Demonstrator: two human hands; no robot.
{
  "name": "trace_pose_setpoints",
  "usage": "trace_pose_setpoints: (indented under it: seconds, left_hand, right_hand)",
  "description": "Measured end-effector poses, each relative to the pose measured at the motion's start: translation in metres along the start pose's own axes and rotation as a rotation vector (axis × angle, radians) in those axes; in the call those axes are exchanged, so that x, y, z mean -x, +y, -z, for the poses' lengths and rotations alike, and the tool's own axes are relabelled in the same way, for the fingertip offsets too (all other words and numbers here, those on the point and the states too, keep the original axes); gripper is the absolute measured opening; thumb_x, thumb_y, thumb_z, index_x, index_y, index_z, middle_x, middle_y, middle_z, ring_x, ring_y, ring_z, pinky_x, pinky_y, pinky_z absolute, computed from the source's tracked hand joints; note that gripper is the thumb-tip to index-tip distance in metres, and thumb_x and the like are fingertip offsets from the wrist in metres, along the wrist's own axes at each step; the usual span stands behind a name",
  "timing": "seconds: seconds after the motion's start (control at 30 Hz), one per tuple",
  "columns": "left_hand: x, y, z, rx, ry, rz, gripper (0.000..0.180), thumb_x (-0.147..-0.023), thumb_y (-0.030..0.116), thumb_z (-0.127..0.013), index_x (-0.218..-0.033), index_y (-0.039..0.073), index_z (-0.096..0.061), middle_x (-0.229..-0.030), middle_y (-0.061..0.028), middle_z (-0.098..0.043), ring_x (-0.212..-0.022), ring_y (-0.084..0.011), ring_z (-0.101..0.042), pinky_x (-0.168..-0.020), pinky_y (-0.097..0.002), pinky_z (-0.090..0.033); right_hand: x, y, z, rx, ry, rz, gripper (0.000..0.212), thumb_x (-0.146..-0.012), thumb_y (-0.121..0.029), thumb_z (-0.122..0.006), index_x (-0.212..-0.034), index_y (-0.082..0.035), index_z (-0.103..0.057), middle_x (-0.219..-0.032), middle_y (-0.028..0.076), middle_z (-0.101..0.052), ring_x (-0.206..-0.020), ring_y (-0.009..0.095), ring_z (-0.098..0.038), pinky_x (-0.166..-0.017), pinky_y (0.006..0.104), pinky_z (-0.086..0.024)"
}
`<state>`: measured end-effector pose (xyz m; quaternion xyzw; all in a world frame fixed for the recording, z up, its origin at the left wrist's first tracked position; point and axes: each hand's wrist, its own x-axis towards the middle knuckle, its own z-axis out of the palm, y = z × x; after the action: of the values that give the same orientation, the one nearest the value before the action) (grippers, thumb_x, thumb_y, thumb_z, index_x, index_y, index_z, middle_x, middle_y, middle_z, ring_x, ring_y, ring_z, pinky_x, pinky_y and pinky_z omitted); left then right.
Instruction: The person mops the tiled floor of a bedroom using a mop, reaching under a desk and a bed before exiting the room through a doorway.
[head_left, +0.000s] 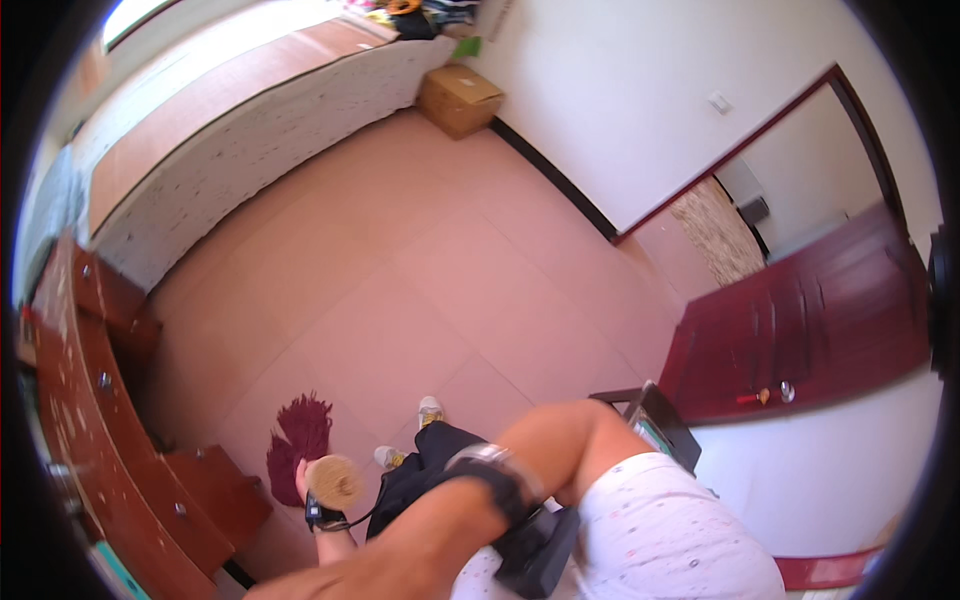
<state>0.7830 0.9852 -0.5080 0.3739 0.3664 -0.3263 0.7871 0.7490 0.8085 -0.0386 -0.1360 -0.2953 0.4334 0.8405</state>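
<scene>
At the lower left, my left hand (302, 480) is closed around a bundle. Dark red, bushy strands (300, 432) spread from its far side, and a round tan end (335, 482) faces up toward me. Its exact kind I cannot make out. A small black device (320, 513) is strapped to my left wrist. My bent right arm (575, 440) crosses the lower middle, with a black strap round the wrist. The back of my right hand (400, 540) reaches toward the lower edge, close and blurred, and its fingers are hidden.
A worn brown wooden desk with drawers (130, 440) stands along the left. Behind it is a bed (260, 150), with a cardboard box (460, 102) by its end. A dark red door (800, 315) stands ajar at the right. Tiled floor (400, 290) lies between.
</scene>
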Motion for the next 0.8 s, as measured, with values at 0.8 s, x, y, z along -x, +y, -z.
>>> trace_pose_setpoints:
  seconds: [0.8]
  left_hand:
    - [-0.001,-0.054,-0.038,0.626,0.342,-0.139,0.019,-0.073,0.010,-0.057,-0.077,-0.006,-0.047,-0.063,-0.0153,-0.056,-0.049,-0.0239,-0.058,-0.038,-0.0309,-0.046]
  right_hand:
    - [0.022,-0.041,0.052,1.687,0.714,-1.499,0.038,-0.070,0.000,-0.065,-0.107,-0.005,-0.058,-0.087,0.017,-0.060,-0.075,0.027,-0.060,-0.063,0.0336,-0.047]
